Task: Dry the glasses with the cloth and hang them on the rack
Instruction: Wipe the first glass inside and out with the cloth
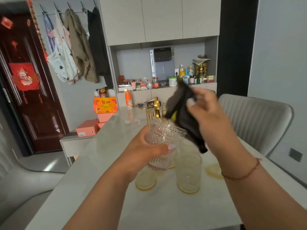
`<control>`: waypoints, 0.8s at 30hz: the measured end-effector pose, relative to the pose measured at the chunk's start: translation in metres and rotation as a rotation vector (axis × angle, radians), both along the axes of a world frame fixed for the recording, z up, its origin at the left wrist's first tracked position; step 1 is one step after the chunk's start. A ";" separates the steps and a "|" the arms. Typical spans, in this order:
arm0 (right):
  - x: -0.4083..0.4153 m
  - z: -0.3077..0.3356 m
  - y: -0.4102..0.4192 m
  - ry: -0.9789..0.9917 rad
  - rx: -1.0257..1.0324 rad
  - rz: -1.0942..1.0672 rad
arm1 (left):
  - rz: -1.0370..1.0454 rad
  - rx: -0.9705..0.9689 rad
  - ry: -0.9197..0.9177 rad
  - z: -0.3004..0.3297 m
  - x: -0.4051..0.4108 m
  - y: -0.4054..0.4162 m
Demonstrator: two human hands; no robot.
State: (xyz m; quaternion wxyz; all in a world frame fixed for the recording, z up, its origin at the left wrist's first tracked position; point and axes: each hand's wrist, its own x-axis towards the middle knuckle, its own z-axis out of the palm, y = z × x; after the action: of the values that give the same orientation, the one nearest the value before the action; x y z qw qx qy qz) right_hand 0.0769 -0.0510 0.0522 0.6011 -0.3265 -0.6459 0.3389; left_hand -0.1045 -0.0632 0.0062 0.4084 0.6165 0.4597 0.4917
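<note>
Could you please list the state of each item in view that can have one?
Ribbed glass: lifted off the table, gripped by left hand.
Dark cloth: bunched, held by right hand above the glass.
Yellow-rimmed glasses: standing rim-down on the table.
Gold rack: upright, contents unclear.

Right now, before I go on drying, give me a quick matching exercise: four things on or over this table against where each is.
Things:
1 ribbed glass
2 dark cloth
3 gold rack
4 orange bottle

Places:
A far end of the table, left
B in the right hand
C in the left hand
D behind the held glass

Pairs: 1-C, 2-B, 3-D, 4-A
</note>
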 end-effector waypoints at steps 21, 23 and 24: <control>0.010 -0.001 0.017 -0.793 0.028 0.354 | -0.214 -0.306 -0.150 0.006 -0.015 -0.001; 0.006 -0.003 0.016 -0.839 0.083 0.227 | -0.167 -0.390 -0.273 -0.003 -0.004 -0.002; 0.001 -0.005 0.015 -0.894 0.112 0.164 | -0.113 -0.418 -0.328 -0.008 0.003 -0.002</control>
State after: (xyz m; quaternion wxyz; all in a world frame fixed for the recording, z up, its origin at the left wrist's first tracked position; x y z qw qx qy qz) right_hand 0.0783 -0.0355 0.0470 0.2513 -0.3553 -0.8830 0.1759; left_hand -0.1014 -0.0649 -0.0014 0.6228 0.4557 0.4437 0.4556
